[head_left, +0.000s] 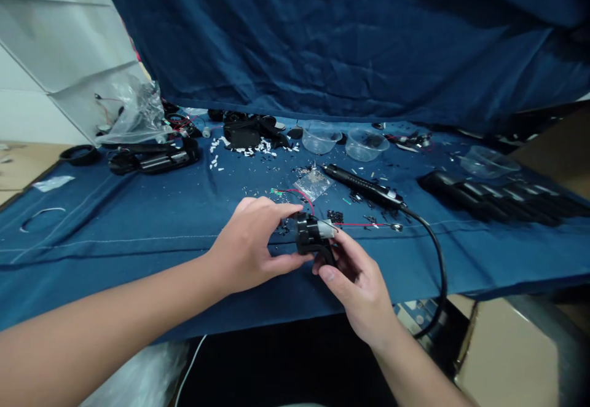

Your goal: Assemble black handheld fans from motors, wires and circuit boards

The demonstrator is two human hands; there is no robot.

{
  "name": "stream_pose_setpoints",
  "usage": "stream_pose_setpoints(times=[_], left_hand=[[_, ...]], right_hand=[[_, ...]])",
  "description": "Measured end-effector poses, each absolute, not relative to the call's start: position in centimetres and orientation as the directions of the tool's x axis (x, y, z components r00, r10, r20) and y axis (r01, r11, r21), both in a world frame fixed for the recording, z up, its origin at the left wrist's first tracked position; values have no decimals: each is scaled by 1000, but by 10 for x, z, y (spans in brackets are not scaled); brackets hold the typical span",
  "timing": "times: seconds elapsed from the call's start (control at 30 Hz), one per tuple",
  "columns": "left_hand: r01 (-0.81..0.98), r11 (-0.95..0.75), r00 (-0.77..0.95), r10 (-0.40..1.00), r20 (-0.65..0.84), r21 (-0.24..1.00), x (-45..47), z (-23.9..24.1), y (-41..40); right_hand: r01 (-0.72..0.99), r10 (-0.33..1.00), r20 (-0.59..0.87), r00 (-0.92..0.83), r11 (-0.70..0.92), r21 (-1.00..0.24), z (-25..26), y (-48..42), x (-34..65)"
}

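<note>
Between my two hands, above the front of the blue cloth, is a black plastic housing with a whitish cylindrical piece set in its right side. Fingers and thumb of my left hand close on the top and bottom of its round left end. My right hand grips the curved lower right part, its thumb in front. A red wire runs up from the housing to a small green circuit board. Another red wire stretches right to a small metal-looking part.
A corded black electric screwdriver lies beyond my hands, beside a clear bag and scattered screws. Clear plastic bowls stand behind. Several black casings lie right; a black assembly and plastic bag are left.
</note>
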State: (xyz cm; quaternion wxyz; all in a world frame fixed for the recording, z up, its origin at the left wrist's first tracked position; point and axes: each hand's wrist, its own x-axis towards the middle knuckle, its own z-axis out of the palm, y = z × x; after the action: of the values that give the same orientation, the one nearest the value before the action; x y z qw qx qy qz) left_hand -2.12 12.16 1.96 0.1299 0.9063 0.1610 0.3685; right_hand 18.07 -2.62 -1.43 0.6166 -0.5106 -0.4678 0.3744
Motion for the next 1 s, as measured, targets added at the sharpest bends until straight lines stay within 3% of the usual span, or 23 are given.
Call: stream_pose_setpoints(times=[0.13,0.3,0.4,0.73,1.0], left_hand=[[145,-926,705,344,621,348,-21,18,125],[98,-936,726,299,619,337,-21,11,134],[86,-947,734,269,623,308,-23,12,137],[46,-964,729,212,650,263,-25,15,141],[92,-936,699,303,648,339,-24,6,135]], right_hand=[[55,939,220,265,213,-975,-17,-28,184],[325,898,370,237,285,-902,-18,-30,183],[401,878,413,242,297,-867,-19,-31,180],[529,822,507,259,319,-786,-14,-30,176],[521,803,514,301,313,-794,-20,-31,170]])
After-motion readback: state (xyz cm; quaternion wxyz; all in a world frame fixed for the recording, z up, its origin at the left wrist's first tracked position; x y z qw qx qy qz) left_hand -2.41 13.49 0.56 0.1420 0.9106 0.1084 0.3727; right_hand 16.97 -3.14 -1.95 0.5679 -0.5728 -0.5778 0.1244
